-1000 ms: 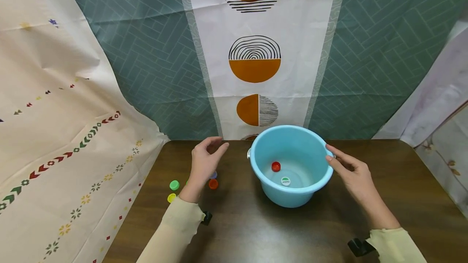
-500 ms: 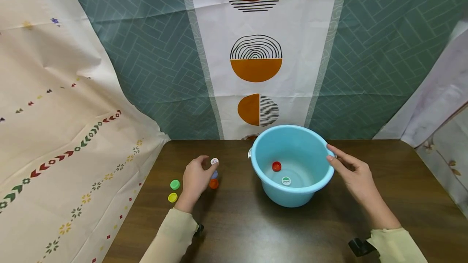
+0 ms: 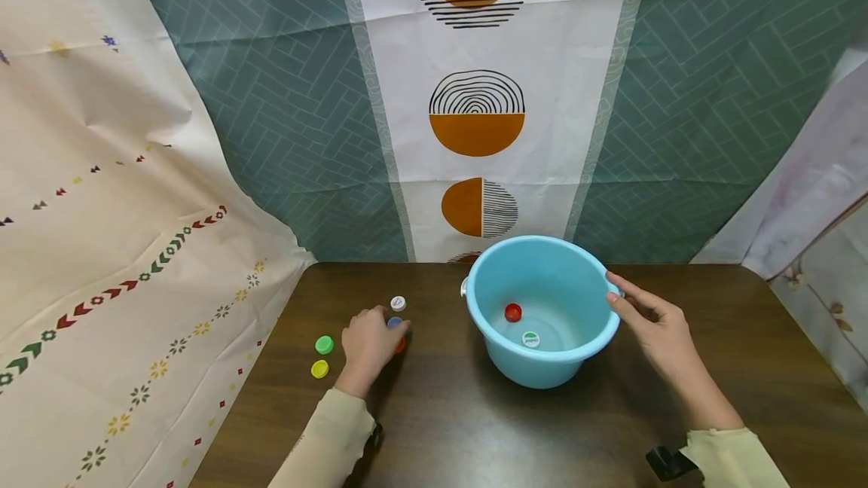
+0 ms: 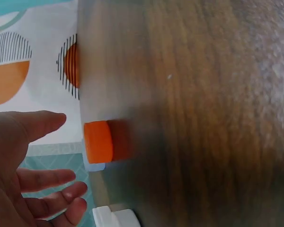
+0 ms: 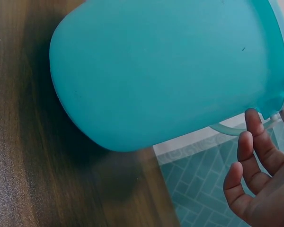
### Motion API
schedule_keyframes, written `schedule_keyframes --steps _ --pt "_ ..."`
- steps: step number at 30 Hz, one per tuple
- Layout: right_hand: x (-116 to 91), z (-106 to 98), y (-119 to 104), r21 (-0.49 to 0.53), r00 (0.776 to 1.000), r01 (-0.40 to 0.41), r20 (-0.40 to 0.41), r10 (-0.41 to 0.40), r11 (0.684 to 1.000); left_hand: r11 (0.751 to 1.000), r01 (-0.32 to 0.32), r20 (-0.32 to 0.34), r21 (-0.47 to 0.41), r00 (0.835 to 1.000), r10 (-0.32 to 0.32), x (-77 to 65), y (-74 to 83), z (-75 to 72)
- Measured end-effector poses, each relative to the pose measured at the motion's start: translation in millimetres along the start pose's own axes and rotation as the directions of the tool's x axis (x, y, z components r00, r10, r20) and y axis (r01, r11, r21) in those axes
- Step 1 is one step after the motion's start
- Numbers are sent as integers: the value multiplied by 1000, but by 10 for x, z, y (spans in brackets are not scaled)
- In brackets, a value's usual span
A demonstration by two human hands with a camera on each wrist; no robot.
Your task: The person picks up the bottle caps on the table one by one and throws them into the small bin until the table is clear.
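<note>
Above a blue bottle cap (image 3: pixel 395 322) and an orange bottle cap (image 3: pixel 401 346), my left hand (image 3: pixel 369 345) has its thumb and fingers spread apart. The left wrist view shows a gap between that hand (image 4: pixel 33 175) and the orange cap (image 4: pixel 98 142); the blue cap (image 4: pixel 95 167) is mostly hidden behind it. A white bottle cap (image 3: pixel 398 303) lies just beyond. My right hand (image 3: pixel 654 322) pinches the right rim of a light blue bucket (image 3: pixel 536 371). Seen from the right wrist, its lower fingers (image 5: pixel 254 125) curl beside the outer wall. A red cap (image 3: pixel 512 312) and a white-green cap (image 3: pixel 530 340) lie inside.
A green cap (image 3: pixel 324 345) and a yellow cap (image 3: pixel 319 369) lie left of my left hand. The bucket stands upright on the dark wooden table (image 3: pixel 468 428). Patterned cloth (image 3: pixel 325 134) hangs behind. A white object (image 4: pixel 116 217) shows low in the left wrist view.
My left hand has come down and closer over the caps, then shifted slightly right towards the blue and orange ones. The white cap has come into sight. The right hand stays at the rim.
</note>
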State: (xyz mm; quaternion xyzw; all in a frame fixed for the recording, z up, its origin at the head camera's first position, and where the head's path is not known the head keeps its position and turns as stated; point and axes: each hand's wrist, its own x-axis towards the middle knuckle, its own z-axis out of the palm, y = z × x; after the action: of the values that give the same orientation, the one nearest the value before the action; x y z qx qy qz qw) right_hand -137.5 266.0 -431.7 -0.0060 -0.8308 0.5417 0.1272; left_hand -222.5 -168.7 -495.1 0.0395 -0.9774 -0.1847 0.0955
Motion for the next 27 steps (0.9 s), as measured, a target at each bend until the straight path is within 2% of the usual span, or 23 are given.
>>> schedule_keyframes --steps 12,27 --pt "-19 14 13 18 1000 6 -4 -6 1000 997 46 65 57 997 -50 -21 -2 76" --pt "2 16 -2 34 1000 3 0 -3 999 997 40 88 73 995 -46 9 18 82"
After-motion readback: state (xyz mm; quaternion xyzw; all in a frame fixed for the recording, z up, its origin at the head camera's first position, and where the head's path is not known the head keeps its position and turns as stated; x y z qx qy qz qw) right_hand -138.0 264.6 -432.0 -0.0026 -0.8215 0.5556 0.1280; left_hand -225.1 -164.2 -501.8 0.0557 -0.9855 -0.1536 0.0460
